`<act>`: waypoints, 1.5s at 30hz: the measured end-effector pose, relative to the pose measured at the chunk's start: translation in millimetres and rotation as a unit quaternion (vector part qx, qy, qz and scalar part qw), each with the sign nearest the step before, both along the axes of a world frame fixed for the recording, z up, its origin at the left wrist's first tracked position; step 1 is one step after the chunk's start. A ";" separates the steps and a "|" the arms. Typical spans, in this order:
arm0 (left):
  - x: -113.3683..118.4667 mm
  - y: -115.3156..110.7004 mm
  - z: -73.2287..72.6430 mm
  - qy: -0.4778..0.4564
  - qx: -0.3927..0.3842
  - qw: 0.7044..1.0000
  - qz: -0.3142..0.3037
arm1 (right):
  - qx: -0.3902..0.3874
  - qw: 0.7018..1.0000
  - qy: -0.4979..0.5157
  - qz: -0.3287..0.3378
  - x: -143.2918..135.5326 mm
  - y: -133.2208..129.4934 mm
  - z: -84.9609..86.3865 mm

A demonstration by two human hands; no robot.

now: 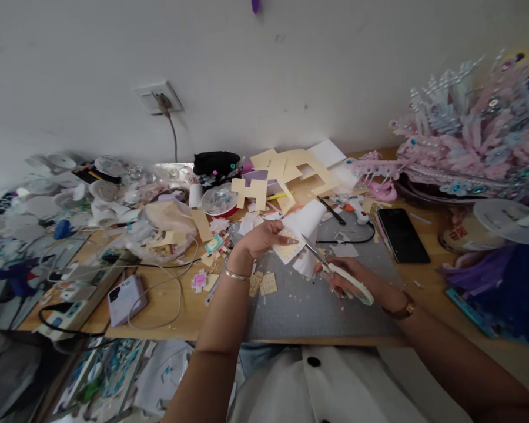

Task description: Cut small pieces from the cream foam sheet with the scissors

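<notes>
Head view: the left hand [264, 237] is clenched on a small pale yellow patterned card piece backed by white paper [291, 244], pinching it from its left side with the thumb on top, raised just above the grey cutting mat [308, 305] near the mat's far edge. The right hand [348, 279] is wrapped around the white handles of a pair of white-handled scissors with dark blades [335, 270]. Their long axis runs slantwise from the handles, low and right, up and left to the blade tips, which meet the card piece at its right edge. So the piece lies up and to the left of the right hand's grip, along the line of the blades, while the left hand is the nearer one, already on it. I cannot tell how far the blades stand apart.

On the mat below the left wrist lie two small yellow patterned squares [264, 284], just beside each other. A black phone [402, 235] rests near the mat's right edge, well apart from both hands. Cream card offcuts [286, 170] pile up toward the wooden table's [167, 299] far edge.
</notes>
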State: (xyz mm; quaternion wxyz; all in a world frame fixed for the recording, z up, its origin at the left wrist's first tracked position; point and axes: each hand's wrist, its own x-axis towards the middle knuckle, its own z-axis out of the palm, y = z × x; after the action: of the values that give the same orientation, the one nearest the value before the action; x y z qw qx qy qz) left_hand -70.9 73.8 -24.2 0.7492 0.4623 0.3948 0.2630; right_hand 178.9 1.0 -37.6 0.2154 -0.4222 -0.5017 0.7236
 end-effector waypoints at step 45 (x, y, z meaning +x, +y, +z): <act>8.4 -5.0 30.5 0.196 0.211 0.941 -0.178 | 0.174 0.949 -0.002 -0.262 16.5 35.3 23.9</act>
State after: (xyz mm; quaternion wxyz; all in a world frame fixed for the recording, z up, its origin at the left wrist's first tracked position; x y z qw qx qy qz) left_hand -62.5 68.8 6.4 0.5765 0.7151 0.3807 0.1068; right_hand 195.3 36.3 -13.7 0.4663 -0.4964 -0.4923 0.5420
